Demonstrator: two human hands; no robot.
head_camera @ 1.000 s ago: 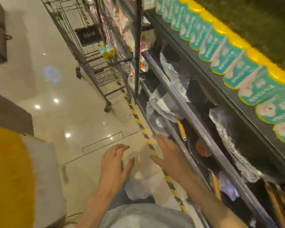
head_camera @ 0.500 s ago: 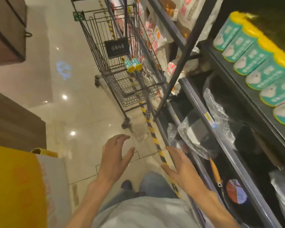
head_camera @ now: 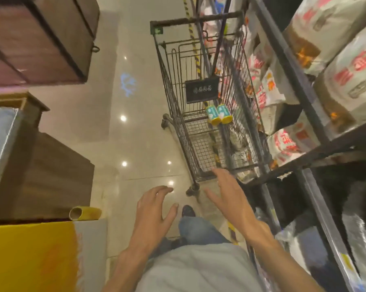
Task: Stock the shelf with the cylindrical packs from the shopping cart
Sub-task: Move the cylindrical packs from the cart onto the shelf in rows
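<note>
Head view: two cylindrical packs (head_camera: 219,114) lie in cart (head_camera: 173,106), well beyond both hands; left hand (head_camera: 154,209), right hand (head_camera: 230,199) outstretched, fingers spread, empty.

2 packs (head_camera: 219,114) in cart (head_camera: 173,106), shelf (head_camera: 300,85) right of cart

Two cylindrical packs (head_camera: 219,114), one shopping cart (head_camera: 173,106), two hands (head_camera: 154,209)

Yellow box (head_camera: 30,256), glossy floor (head_camera: 139,148)
</note>
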